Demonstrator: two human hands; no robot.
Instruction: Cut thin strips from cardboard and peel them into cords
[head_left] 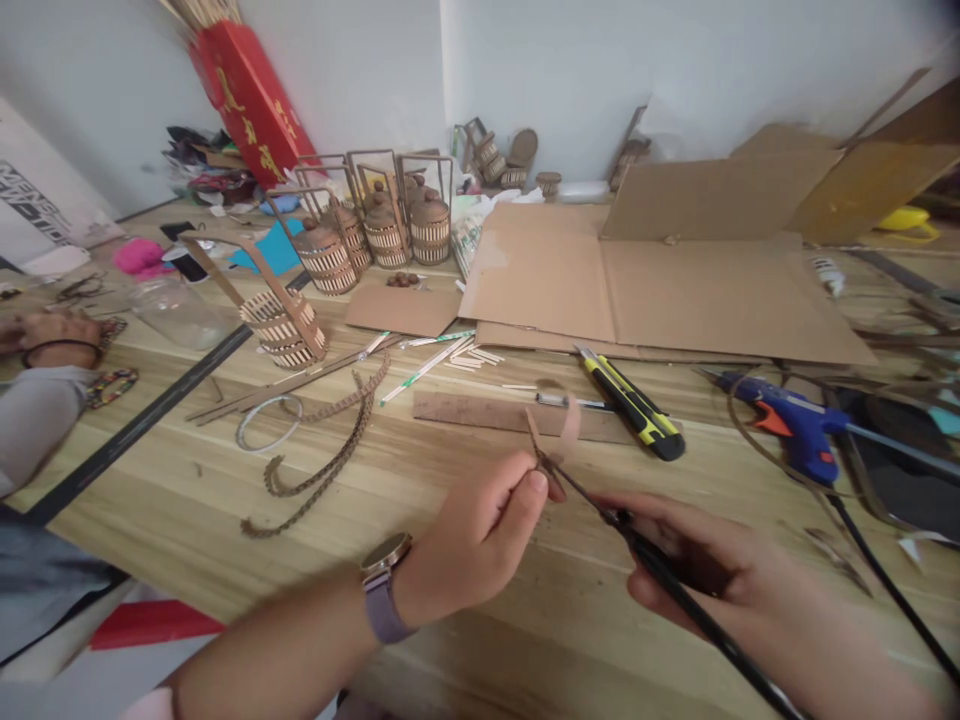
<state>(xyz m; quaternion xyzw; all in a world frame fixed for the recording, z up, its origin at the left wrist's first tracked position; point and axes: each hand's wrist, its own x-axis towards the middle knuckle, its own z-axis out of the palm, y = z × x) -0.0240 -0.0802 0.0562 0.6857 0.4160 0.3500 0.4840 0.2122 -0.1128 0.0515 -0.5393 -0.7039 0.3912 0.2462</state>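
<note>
Apparently, tool work is in hand: above the desk, toward its near edge, left hand pinches a small brown piece; right hand clasps a black-handled tool at it. Next move likely demands steadiness.

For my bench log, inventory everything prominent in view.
Tall box: one, red, back left
Lidded baskets: several, brown and cream, back left
Open basket: one, brown and cream, left
Cardboard: several pieces, tan, back centre
Braided strips: at least two, brown, centre left
Utility knife: one, yellow and black, centre right
Glue gun: one, blue, right
Coworker's hand: at least one, far left
Tool: one, black, lower right
Left hand: one, lower centre, pinching thin brown piece
Right hand: one, lower right, gripping tool
</note>
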